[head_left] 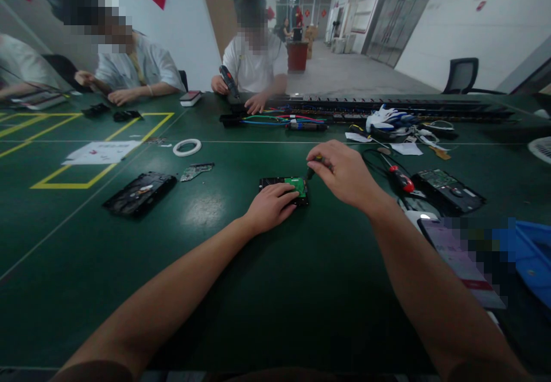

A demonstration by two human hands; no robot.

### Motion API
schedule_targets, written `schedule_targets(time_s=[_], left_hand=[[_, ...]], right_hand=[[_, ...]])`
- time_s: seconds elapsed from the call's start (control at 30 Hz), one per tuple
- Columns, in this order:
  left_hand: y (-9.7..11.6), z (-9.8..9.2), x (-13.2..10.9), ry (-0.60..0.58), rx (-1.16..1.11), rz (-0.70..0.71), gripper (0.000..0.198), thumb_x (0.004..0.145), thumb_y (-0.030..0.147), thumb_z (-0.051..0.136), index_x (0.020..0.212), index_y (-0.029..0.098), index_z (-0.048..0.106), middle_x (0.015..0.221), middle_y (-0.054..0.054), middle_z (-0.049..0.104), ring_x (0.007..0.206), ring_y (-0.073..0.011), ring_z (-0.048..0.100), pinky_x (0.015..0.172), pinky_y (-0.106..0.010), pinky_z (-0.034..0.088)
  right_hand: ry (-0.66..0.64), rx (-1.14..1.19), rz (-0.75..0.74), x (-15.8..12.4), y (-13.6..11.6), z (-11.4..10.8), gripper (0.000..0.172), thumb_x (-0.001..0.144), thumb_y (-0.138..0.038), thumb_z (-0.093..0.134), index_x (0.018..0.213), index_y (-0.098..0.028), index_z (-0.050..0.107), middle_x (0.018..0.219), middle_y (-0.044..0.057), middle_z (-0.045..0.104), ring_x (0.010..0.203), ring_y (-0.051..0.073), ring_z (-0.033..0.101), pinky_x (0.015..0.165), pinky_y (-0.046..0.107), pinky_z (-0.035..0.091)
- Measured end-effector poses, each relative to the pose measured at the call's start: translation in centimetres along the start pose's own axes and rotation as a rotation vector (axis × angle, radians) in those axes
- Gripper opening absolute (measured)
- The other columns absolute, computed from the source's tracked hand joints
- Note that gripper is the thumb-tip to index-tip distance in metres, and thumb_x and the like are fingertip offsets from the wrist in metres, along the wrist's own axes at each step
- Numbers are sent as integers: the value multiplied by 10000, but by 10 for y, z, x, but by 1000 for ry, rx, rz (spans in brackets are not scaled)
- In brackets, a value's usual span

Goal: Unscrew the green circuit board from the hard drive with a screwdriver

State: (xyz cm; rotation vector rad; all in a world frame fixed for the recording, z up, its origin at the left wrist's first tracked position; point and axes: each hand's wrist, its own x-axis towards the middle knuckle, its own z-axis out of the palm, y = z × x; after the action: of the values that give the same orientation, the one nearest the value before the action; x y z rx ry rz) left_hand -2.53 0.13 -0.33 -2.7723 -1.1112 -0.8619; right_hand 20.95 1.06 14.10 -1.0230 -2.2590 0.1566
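Forearms (189, 270) foremost; drive (294, 182) under left hand (271, 205), half-curled, gripping; right hand (344, 172) pinching screwdriver (313, 168).

The tabletop (215, 290) is presenting a smooth, semi-gloss green surface and is reflecting a pale, diffuse patch of light. The green circuit board (298, 181) is showing a mostly matt face; the black housing (267, 181) around it is appearing hard, metal or plastic being indistinguishable. The red screwdriver handle (402, 179) is displaying glossy plastic. The work gloves (390, 119) are exhibiting white cloth with blue areas. The printed sheet (101, 152) is presenting matt paper. The tape roll (187, 147) is showing a smooth white finish. The blue bin (534, 256) is displaying smooth plastic, and the chair back (462, 75) is exhibiting mesh.
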Motion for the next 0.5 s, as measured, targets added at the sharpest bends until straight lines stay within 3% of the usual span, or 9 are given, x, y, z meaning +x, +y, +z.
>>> schedule_targets(time_s=[0.17, 0.5], left_hand=[[0, 1, 0, 2, 4, 6, 366, 1018, 341, 601, 1360, 220, 648, 1411, -109, 640, 1305, -289, 618, 1115, -510, 519], [-1, 1, 0, 6, 7, 11, 369, 1017, 341, 607, 1361, 218, 648, 1408, -116, 643, 1311, -294, 616, 1110, -514, 519]], right_hand=[[-3, 16, 49, -2, -1, 0, 231, 961, -215, 582, 1182, -235, 647, 1075, 83, 716, 875, 248, 631, 803, 392, 473], [13, -1, 11, 0, 0, 1, 50, 966, -250, 612, 1002, -237, 645, 989, 72, 662, 883, 242, 604, 802, 375, 453]])
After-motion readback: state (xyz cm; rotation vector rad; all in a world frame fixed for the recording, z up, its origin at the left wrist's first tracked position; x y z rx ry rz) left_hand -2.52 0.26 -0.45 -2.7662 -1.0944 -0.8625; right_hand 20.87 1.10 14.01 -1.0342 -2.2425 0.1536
